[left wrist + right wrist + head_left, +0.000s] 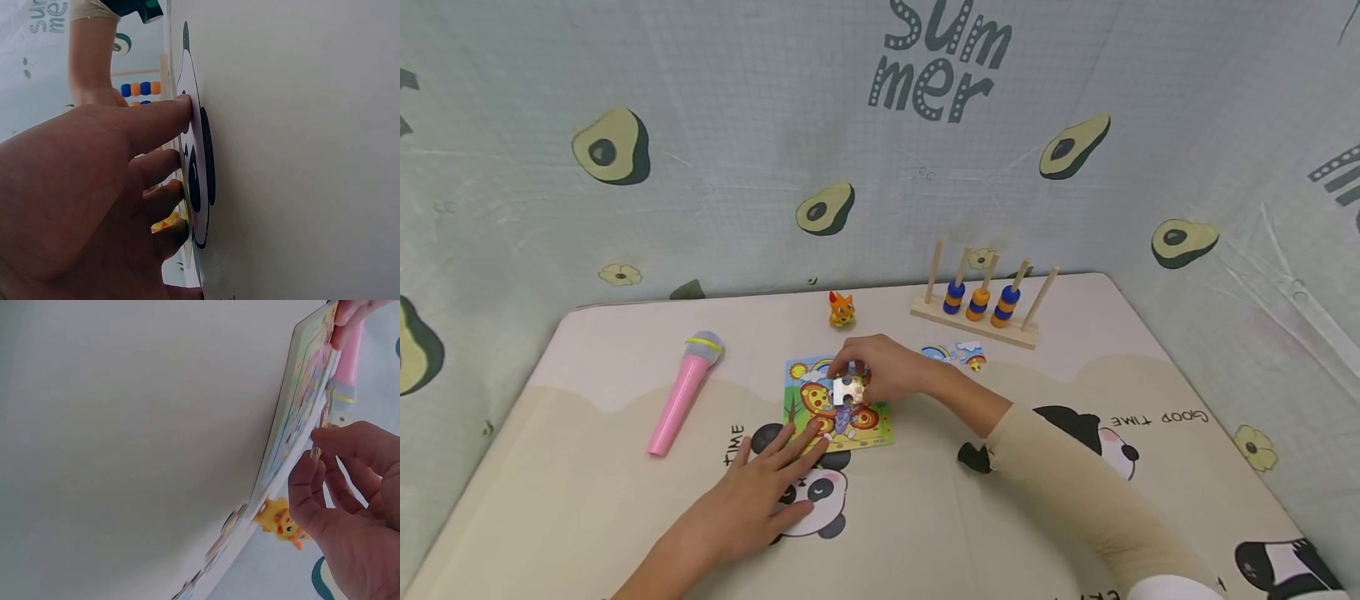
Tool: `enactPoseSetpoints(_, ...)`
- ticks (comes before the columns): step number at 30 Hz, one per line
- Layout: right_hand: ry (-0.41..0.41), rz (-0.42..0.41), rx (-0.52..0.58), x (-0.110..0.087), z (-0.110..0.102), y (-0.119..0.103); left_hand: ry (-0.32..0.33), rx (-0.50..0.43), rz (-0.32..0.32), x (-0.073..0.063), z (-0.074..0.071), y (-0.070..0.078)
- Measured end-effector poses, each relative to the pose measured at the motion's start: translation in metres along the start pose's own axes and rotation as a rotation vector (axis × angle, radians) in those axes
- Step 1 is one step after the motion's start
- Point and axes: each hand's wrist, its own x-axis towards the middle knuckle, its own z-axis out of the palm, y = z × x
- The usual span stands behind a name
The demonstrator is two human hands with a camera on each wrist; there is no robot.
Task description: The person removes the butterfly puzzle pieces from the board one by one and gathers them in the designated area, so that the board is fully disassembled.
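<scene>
A colourful jigsaw puzzle board (pixel 872 435) lies mid-table, its picture partly covered by both hands. My right hand (pixel 887 367) is over its upper right part and pinches a puzzle piece (pixel 848 390) between thumb and fingers. In the right wrist view that puzzle piece (pixel 317 449) is seen edge-on, close over the board (pixel 284 434). My left hand (pixel 767 492) is spread with straight fingers, fingertips at the board's lower left edge. Two loose puzzle pieces (pixel 972 353) lie to the right, beyond my right wrist.
A pink toy microphone (pixel 681 396) lies on the left. Behind the board stands a small orange toy animal (pixel 842 310). At the back right is a wooden bead rack (pixel 973 321) with blue and orange beads. A printed cloth wall (pixel 737 167) rises behind the table.
</scene>
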Motion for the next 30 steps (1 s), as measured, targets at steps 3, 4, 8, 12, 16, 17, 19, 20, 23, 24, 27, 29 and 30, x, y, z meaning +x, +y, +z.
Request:
enactPoseSetpoints(3,0.005,-0.003,0.000,-0.008,-0.003,0.003,0.000,-0.001,0.000,0.000,0.000,0.000)
enactPoseSetpoints(4,0.006,-0.003,0.003,-0.010,-0.003,0.004,0.001,0.002,0.001,0.000,0.000,0.000)
enactPoseSetpoints(8,0.006,0.003,0.015,-0.019,-0.007,0.009,0.000,0.008,0.003,0.000,0.001,0.000)
enactPoseSetpoints(12,0.008,0.003,0.024,-0.027,-0.009,0.017,0.002,0.009,0.005,0.001,0.001,0.000)
enactPoseSetpoints(16,0.019,-0.001,0.022,-0.035,-0.011,0.024,0.003,0.010,0.006,0.000,0.001,0.000)
enactPoseSetpoints(17,0.020,0.001,0.018,-0.037,-0.011,0.025,0.004,0.010,0.006,0.000,0.001,0.000)
enactPoseSetpoints(19,0.021,0.010,0.011,-0.040,-0.012,0.027,0.006,0.012,0.006,0.000,0.001,0.000)
enactPoseSetpoints(20,0.022,0.015,0.006,-0.042,-0.012,0.028,0.008,0.014,0.007,0.000,0.001,0.000)
enactPoseSetpoints(23,0.020,0.035,0.000,-0.046,-0.013,0.032,0.012,0.014,0.008,0.000,0.001,0.000)
enactPoseSetpoints(24,0.019,0.041,0.000,-0.047,-0.013,0.032,0.013,0.014,0.008,0.000,0.002,0.000)
enactPoseSetpoints(27,0.018,0.058,0.004,-0.050,-0.013,0.034,0.013,0.013,0.008,0.000,0.002,0.000)
enactPoseSetpoints(29,0.015,0.068,0.011,-0.053,-0.013,0.035,0.009,0.013,0.007,0.000,0.002,0.000)
enactPoseSetpoints(30,0.015,0.071,0.011,-0.054,-0.013,0.036,0.005,0.012,0.004,0.000,0.002,0.000)
